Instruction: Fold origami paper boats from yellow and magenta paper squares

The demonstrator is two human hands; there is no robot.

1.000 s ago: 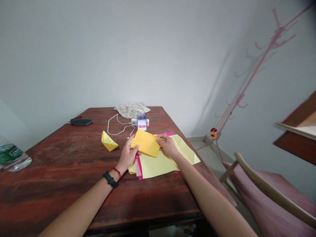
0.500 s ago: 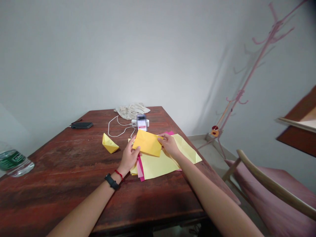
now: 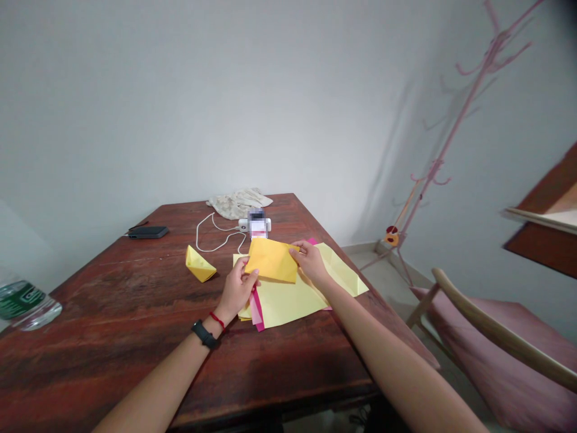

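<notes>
Between my hands is a folded orange-yellow sheet of paper (image 3: 273, 260), held over a spread of papers. My left hand (image 3: 236, 287) pinches its left edge, thumb on the near face. At the right edge, my right hand (image 3: 311, 262) grips the sheet near its upper corner. Under it lie pale yellow sheets (image 3: 288, 307), with pink paper (image 3: 256, 310) showing at their left side. A folded yellow paper boat (image 3: 199, 266) stands on the wooden table (image 3: 135, 337), left of my left hand.
Behind the papers are a phone (image 3: 258, 225) against a white device, a white cable (image 3: 211, 248) and a crumpled cloth (image 3: 238, 203). A black power bank (image 3: 148, 232) and a water bottle (image 3: 29, 304) are at left. A chair (image 3: 487, 337) and coat rack (image 3: 451, 135) stand at right.
The orange-yellow sheet has shifted slightly right and its lower edge has lifted a little. Both hands keep their hold. The view has moved slightly.
</notes>
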